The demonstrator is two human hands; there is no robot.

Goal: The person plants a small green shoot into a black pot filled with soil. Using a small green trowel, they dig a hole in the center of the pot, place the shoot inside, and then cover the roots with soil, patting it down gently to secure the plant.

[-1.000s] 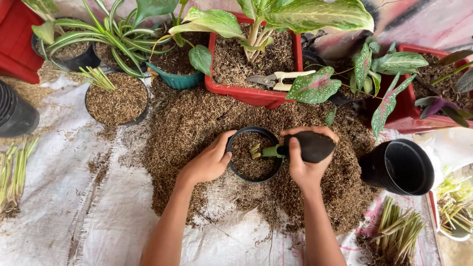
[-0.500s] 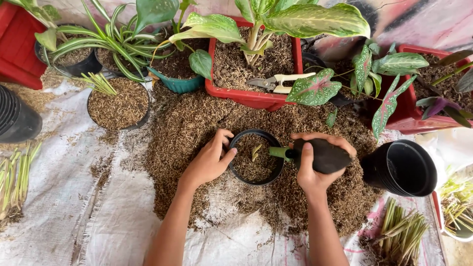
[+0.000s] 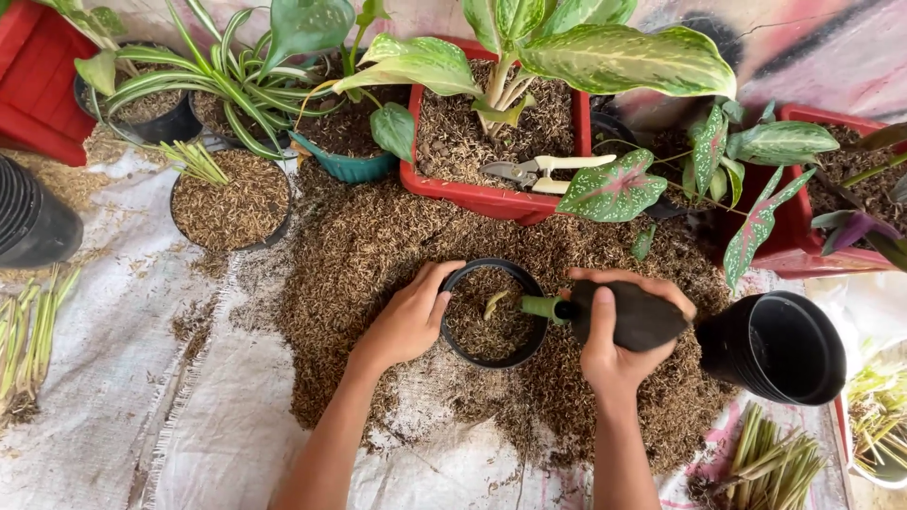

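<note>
Between both hands, a black pot [image 3: 491,314] — husk-filled — holds a cutting [image 3: 493,302].

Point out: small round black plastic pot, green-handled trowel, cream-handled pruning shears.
small round black plastic pot [image 3: 452,280], head view, left rim
green-handled trowel [image 3: 540,307], head view, green handle
cream-handled pruning shears [image 3: 567,162], head view, upper cream handle

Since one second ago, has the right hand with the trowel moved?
Yes, slightly. The right hand holding the trowel shifted right, closer to the empty black pot lying on its side.
</note>
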